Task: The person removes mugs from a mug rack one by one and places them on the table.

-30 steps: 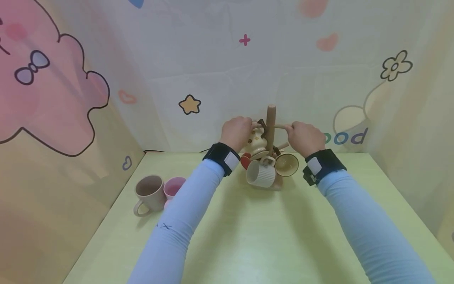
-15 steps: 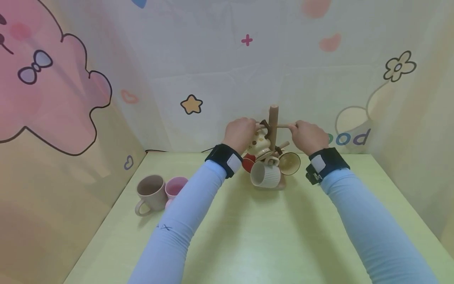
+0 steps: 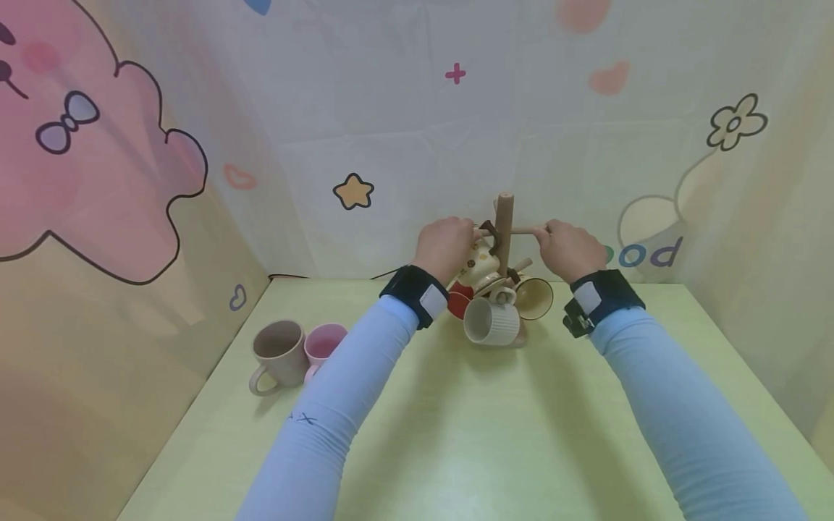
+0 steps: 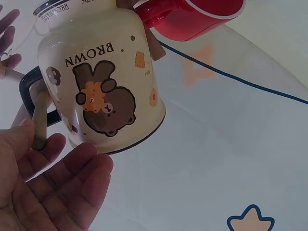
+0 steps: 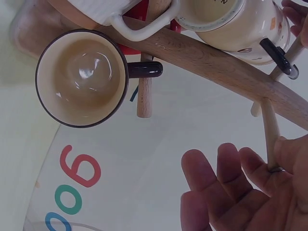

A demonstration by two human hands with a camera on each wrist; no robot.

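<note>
A wooden mug tree point(image 3: 504, 224) stands at the back of the table, its post upright. My left hand point(image 3: 445, 247) pinches the end of an upper peg point(image 4: 41, 118) between thumb and index finger. From that peg a cream mug point(image 4: 110, 86) with a bear and "BROWN" on it hangs upside down by its dark handle. On the opposite side, my right hand point(image 3: 573, 250) pinches the tip of a bare peg point(image 5: 270, 125), other fingers loosely bent. Lower down hang a ribbed white mug point(image 3: 491, 322), a dark-rimmed cream mug point(image 5: 79, 79) and a red mug point(image 4: 192, 24).
To the left on the pale green table point(image 3: 495, 441) stand a grey-brown mug point(image 3: 280, 354) and a pink mug point(image 3: 323, 344), the pink one partly behind my left sleeve. A printed cloth backdrop point(image 3: 404, 181) rises right behind the mug tree.
The mug tree has turned slightly, both hands still on its pegs. The white mug has shifted right and more of the red mug shows. The head view has moved a little.
</note>
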